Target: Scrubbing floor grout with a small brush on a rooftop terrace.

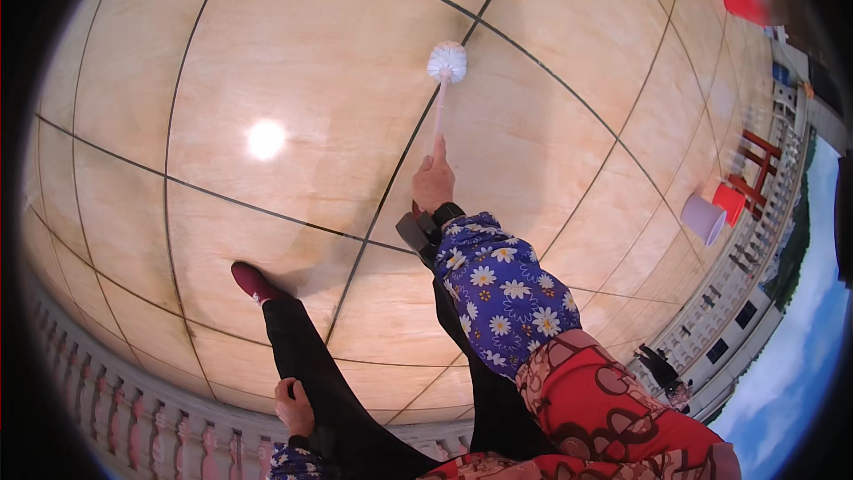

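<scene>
My right hand (434, 179) grips the pale handle of a toilet brush (440, 105), with the index finger stretched along it. The round, white-bristled brush head (447, 61) is at a dark joint between beige floor tiles (300, 80), just short of where two joints cross. I cannot tell how hard it touches the floor. Down by my left thigh, my left hand (294, 405) hangs with its fingers curled, and nothing shows in it. Both forearms wear daisy-patterned blue sleeves (506, 287).
My dark red shoe (256, 282) stands on the tiles at left. A stone balustrade (126, 413) runs behind me. At right stand a pale bucket (702, 219), a red bucket (729, 204) and a red frame (756, 170). A person in dark clothes (656, 365) is farther off.
</scene>
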Demonstrator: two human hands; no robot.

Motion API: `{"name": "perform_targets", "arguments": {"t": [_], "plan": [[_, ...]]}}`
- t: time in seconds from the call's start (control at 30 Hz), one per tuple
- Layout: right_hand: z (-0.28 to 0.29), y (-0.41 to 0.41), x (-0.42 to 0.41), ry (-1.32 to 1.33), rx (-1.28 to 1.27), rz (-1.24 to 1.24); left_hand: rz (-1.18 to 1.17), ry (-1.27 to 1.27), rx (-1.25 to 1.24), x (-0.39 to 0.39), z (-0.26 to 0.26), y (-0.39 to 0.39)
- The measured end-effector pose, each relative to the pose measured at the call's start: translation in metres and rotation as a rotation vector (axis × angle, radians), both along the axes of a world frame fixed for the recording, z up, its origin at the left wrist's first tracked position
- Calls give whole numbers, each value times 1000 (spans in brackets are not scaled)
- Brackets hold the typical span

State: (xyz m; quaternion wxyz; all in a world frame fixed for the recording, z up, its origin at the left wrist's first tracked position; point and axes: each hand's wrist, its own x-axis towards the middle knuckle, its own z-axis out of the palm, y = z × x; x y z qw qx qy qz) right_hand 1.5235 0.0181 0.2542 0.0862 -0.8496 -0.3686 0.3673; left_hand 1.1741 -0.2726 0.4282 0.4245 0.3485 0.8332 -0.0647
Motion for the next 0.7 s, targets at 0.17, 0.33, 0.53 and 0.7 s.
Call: {"name": "perform_targets", "arguments": {"t": [0.17, 0.33, 0.53, 0.7], "plan": [[27, 25, 99, -34, -55, 238, -28, 10, 36, 40, 59, 64], [66, 6, 180, -189, -255, 437, 93, -254, 181, 88, 100, 153], [39, 156, 168, -277, -251, 703, 72, -415, 308, 139, 57, 211], [47, 240, 110, -342, -203, 918, 201, -519, 306, 136, 45, 261]]}}
